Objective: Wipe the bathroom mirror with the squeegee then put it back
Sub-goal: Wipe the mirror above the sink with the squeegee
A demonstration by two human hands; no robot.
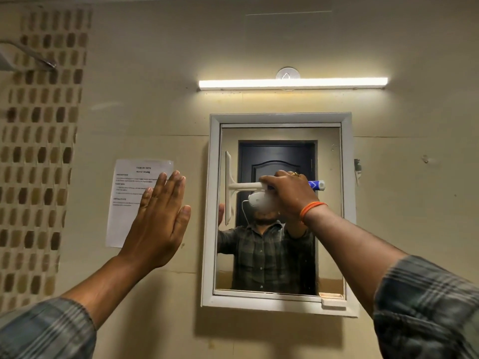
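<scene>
Left of centre: left hand (162, 218) flat and spread beside the taped paper (134, 200) (bracing, likely). Centre right: right hand (290, 194) gripping squeegee (234, 187), blade upright against mirror (329, 203), near left edge, for sideways stroke.

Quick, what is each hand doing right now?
Left hand: open, fingers straight, held up by the wall, holding nothing.
Right hand: gripping the squeegee by its handle, blade at the mirror.
</scene>
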